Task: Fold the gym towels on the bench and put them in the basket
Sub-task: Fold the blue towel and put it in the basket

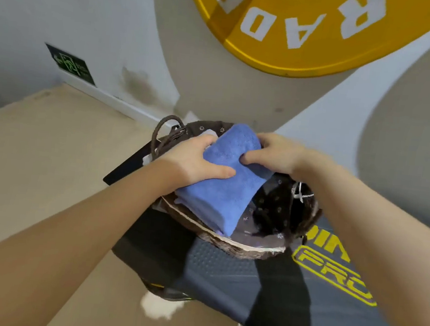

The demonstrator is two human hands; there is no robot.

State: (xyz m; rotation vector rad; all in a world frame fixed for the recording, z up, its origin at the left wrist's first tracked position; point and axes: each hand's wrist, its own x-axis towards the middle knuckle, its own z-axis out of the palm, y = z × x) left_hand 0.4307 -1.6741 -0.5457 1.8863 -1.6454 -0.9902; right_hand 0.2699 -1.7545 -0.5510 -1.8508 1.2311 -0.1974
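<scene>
Towel-holding is shared by both hands over a dark worktop (224, 264), a padded surface with yellow lettering at its right, whose left edge runs diagonally against the tan floor (36, 157). Open floor is seen to the left of that edge, while a pale wall (25, 10) closes the far side, with a yellow disc (301, 39) mounted above. On the worktop a woven basket (239, 247) with a dark flowered lining is set, its near rim just inside the worktop's edge and a loop handle raised at its far left. The folded blue towel (221, 190) is held tilted across the basket's left half, its lower end inside the rim; unfilled lining is left to its right. The left hand (195, 158) is curled round the towel's left edge, and the right hand (273, 153) is pinched on its upper right edge
</scene>
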